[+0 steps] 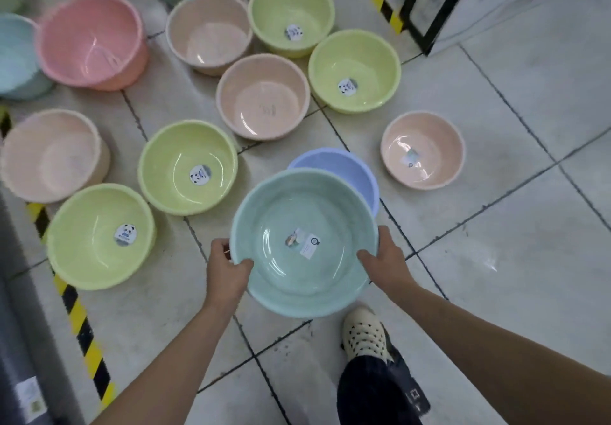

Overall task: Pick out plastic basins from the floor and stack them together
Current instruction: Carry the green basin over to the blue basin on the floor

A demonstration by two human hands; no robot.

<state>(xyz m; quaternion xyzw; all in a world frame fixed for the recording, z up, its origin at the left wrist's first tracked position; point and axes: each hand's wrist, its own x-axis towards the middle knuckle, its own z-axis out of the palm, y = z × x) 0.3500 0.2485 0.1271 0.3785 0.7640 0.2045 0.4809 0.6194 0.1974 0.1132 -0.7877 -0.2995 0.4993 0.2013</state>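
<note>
I hold a teal plastic basin [297, 269] above the floor with both hands. My left hand [226, 271] grips its left rim and my right hand [385, 264] grips its right rim. Just beyond it a blue basin [347, 168] stands on the floor, partly hidden by the teal one. Several more basins lie open side up on the tiles: yellow-green ones [188, 147] [96, 259] [355, 57], peach ones [426, 140] [264, 87] [49, 153], and a pink one [89, 28] at the far left.
Black-and-yellow tape [77, 322] runs along the floor at the left beside a grey edge. A black-framed white cabinet [439, 4] stands at the far right. My shoe [363, 333] rests on the tiles below the teal basin. Bare tiles [515, 226] spread to the right.
</note>
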